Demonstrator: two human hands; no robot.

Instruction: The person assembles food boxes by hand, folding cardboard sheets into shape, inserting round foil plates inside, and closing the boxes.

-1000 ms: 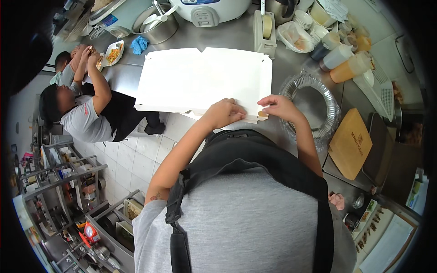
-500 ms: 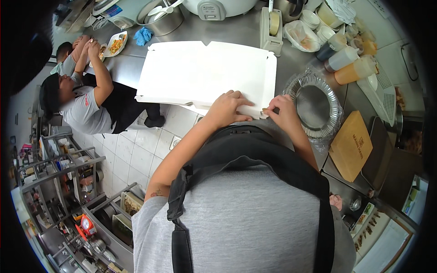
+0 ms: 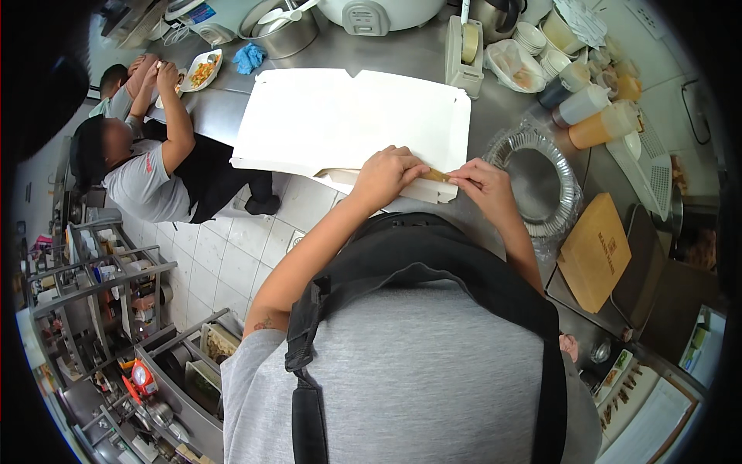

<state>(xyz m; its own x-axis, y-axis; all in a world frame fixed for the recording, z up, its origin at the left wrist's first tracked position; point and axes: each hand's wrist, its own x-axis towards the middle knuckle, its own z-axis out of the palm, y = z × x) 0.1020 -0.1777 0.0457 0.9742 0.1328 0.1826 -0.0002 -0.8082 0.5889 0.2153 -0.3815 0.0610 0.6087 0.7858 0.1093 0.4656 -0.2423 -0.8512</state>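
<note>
Clock is read from the sheet's centre, with 12 away from the person. Steel counter: the white cardboard sheet lies on it, right in front of the person, near edge seemingly past the counter's lip, floor tiles showing at 7. Risk: weight of 2 hands on the unsupported side could tip it or crease it in the wrong place.

Co-worker at 9, beside the counter, arms raised. If the sheet slides left, its corner could catch them.

Foil pan, wrapped in clear plastic, at 4, near the right hand. An outward elbow or wrist swing could shove it or snag the plastic. Squeeze bottles at 3 are well apart; low risk.

Left hand at 5: palm down, fingers curled over the near rim. Thumb hidden, so can't tell if it's pinching. If that hold is light, the rim may spring back.

Right hand at 4: thumb and index pinching the corner end of the brown-faced flap. Narrow grip, so pulling too hard could tear the corner; uneven pull between the 2 hands could skew the fold.
</note>
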